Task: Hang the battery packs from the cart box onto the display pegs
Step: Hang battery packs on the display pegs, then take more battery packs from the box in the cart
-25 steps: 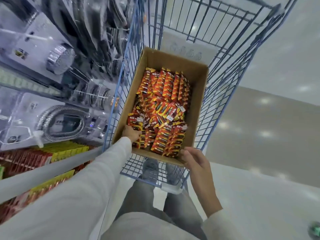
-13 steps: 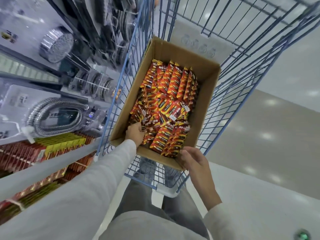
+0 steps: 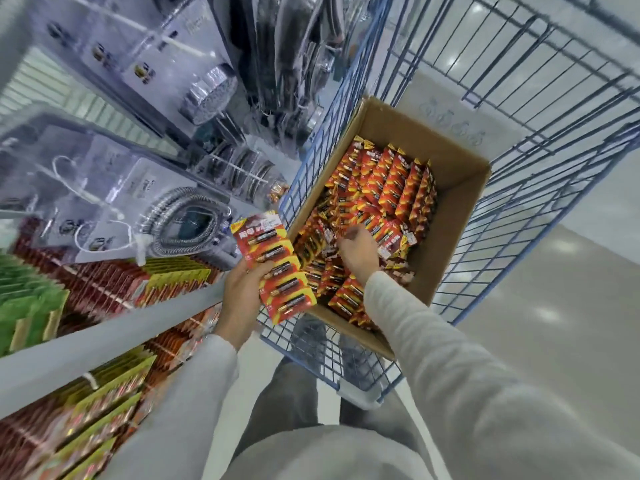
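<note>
**Restocking run: one fistful up, another on the way**

A person in pale grey sleeves stands at the near end of a blue wire cart [image 3: 360, 400], partway through the picking step of a battery restock. The left hand [image 3: 242, 296] is raised beside the cart. Its fingers and thumb are wrapped round a fan of battery packs [image 3: 277, 268], red-and-yellow cards overlapping like tiles, with the top card pointing away from the body.

To the near left, rows of hung stock [image 3: 104, 285] in red, yellow and green crowd the display behind a grey shelf rail [image 3: 104, 341]. The pegs themselves are mostly buried under the cards.

Farther in, the right hand [image 3: 358, 254] is down inside the cardboard box [image 3: 457, 202], knuckles up and fingers curled into the loose battery packs [image 3: 391, 181]. Whether it has closed on a card cannot be told from this angle. The box sits in the cart's basket and remains well stocked, so the job looks far from finished.

At the far left, a coiled shower hose [image 3: 183, 223] hangs in clear packaging above the battery rows.

The next move likely calls for squaring the held cards so their hang-holes line up. The person would then turn left to a peg with room on it and thread the cards on without letting any slip.
</note>
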Motion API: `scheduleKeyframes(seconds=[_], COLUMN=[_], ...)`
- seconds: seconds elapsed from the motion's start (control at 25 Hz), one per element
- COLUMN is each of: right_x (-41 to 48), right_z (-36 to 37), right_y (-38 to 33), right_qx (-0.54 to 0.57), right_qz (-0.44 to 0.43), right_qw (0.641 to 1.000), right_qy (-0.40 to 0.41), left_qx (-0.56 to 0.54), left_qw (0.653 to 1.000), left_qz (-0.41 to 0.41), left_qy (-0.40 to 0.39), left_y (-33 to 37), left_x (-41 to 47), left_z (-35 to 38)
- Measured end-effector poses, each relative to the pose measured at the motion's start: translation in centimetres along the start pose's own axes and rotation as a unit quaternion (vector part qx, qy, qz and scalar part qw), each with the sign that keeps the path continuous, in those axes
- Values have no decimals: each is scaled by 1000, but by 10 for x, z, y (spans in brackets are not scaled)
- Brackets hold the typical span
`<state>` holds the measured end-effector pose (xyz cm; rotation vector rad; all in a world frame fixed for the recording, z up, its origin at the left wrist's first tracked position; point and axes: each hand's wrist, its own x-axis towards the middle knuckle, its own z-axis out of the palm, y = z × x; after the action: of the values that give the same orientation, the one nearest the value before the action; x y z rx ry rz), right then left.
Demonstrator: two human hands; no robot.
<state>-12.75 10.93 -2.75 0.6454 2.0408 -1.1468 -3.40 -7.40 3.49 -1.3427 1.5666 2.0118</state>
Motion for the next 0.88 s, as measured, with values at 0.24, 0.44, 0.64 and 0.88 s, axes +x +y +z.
scheduleKeyframes(seconds=[0.24,0.44,0.64,0.88], right_x=[56,57,48,31], right_z=[32,24,10,-2], right_y=[1,20,35,45], right_qx=[-38,14,0,2], right_qz=[29,47,28,-7], right_qw=[999,998,999,999], right_qy=[22,29,21,48], left_qx=[-13,20,54,70], left_qw=[999,998,997,996], left_qz=[-46,-61,-60,-52], left_qy=[-1,11,7,8], left_y=[-8,-18,-22,-28], left_x=[-27,-33,-32,-38], left_z=[-27,-30,-33,-35])
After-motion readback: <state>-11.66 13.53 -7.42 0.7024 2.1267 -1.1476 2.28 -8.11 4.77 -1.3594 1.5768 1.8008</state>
